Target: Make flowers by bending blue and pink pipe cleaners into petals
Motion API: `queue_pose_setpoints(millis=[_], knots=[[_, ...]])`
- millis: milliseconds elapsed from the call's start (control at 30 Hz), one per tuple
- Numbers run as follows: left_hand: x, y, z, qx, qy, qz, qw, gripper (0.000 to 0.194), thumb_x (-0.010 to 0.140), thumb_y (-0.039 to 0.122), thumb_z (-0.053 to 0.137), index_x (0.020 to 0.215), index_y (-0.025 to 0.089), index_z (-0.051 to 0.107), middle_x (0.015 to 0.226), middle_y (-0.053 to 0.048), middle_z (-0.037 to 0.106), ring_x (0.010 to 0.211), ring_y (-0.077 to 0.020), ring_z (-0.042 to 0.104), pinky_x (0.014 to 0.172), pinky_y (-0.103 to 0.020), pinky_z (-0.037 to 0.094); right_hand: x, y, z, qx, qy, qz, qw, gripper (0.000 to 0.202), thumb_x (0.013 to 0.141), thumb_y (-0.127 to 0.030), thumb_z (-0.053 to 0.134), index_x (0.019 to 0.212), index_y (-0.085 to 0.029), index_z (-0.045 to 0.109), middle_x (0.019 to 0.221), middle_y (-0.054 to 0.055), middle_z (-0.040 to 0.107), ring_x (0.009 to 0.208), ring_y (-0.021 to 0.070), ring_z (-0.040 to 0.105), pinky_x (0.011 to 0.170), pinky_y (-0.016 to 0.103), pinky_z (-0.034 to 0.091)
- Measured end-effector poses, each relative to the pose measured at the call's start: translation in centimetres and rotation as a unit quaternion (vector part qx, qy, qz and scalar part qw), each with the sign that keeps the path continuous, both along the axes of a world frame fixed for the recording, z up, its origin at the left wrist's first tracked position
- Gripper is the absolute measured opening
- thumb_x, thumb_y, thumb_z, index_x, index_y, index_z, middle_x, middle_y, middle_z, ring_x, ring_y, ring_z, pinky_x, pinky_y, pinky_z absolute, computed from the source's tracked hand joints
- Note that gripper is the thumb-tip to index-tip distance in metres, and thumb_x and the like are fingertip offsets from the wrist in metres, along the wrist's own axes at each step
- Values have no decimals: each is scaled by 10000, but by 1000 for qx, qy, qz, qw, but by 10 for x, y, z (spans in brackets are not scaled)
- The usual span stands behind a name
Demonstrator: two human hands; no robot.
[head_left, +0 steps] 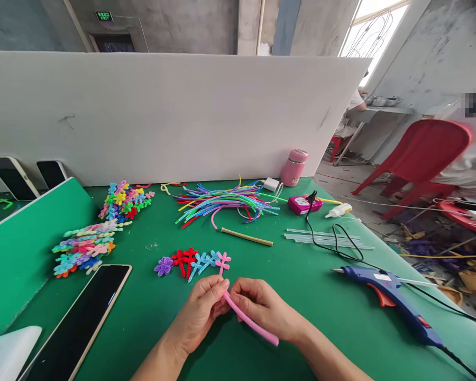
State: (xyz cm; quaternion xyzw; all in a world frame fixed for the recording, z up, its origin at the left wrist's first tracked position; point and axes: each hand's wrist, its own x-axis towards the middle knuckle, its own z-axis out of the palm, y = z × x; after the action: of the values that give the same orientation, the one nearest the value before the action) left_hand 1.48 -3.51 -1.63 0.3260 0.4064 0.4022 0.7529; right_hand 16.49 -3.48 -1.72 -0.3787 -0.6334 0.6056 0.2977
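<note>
My left hand [205, 304] pinches a pink pipe cleaner [254, 324] between thumb and fingers. Above that thumb the same pipe cleaner appears to run up to a pink flower shape [222, 261]. Fingers of my right hand [264, 304] are closed on the pipe cleaner just beside the left fingertips, and its free end slants down to the right across this hand. Just beyond lie finished pipe-cleaner shapes: a purple flower [164, 266], red ones [185, 259] and light blue ones [203, 261].
A bundle of coloured pipe cleaners [226, 203] lies farther back. Piled flowers [87, 243] and a phone [79, 323] are at left. The glue gun [388, 293], its black cord and clear glue sticks [325, 239] occupy the right. A pink bottle [294, 168] stands by the white board [174, 116].
</note>
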Motion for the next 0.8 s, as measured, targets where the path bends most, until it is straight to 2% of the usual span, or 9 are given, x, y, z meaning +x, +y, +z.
queue_pose_setpoints(millis=[133, 233, 333, 467, 600, 733, 800], knots=[[1, 1, -1, 9, 23, 4, 1000, 305, 677, 342, 618, 519, 161, 431, 521, 61, 341, 526, -80, 348, 548, -194, 351, 0, -1, -2, 98, -43, -17, 994, 207, 800, -349, 475, 774, -152, 532, 633, -11, 499, 539, 86, 404, 500, 194, 330], [2, 0, -1, 24, 38, 1, 999, 322, 688, 365, 601, 527, 169, 403, 533, 61, 332, 537, -88, 347, 549, -201, 347, -2, -1, -5, 175, -91, -37, 980, 153, 776, -304, 503, 760, -158, 548, 642, 4, 523, 544, 97, 437, 507, 201, 349], [2, -1, -2, 47, 61, -4, 997, 337, 696, 385, 586, 534, 175, 378, 550, 63, 297, 539, -88, 300, 539, -198, 331, -4, 0, -8, 242, -133, -52, 960, 153, 759, -308, 533, 708, -165, 545, 622, 13, 525, 553, 112, 448, 523, 218, 346], [3, -2, -5, 76, 94, -20, 992, 344, 712, 414, 554, 546, 182, 363, 571, 62, 259, 550, -93, 253, 533, -196, 315, -4, 0, -9, 293, -141, -59, 944, 199, 819, -286, 450, 669, -172, 515, 603, 17, 503, 556, 119, 423, 545, 237, 327], [3, -2, -5, 130, 154, -24, 979, 348, 747, 424, 502, 551, 190, 335, 584, 52, 247, 560, -102, 238, 510, -199, 295, -5, -1, -9, 270, -112, -73, 954, 238, 835, -284, 409, 644, -170, 492, 598, 11, 472, 542, 112, 381, 531, 239, 314], [4, -4, -6, 203, 234, -11, 951, 337, 788, 420, 434, 560, 193, 336, 580, 45, 251, 556, -108, 242, 493, -207, 271, -10, -4, -8, 150, -10, -86, 985, 250, 831, -331, 414, 659, -164, 487, 603, -2, 443, 551, 103, 380, 516, 221, 321], [4, -6, -5, 232, 258, 0, 938, 322, 811, 409, 394, 576, 194, 342, 583, 43, 260, 556, -109, 253, 495, -213, 268, -13, -5, -8, 86, 44, -92, 991, 270, 822, -372, 420, 673, -158, 490, 595, -10, 426, 541, 96, 376, 496, 212, 313]])
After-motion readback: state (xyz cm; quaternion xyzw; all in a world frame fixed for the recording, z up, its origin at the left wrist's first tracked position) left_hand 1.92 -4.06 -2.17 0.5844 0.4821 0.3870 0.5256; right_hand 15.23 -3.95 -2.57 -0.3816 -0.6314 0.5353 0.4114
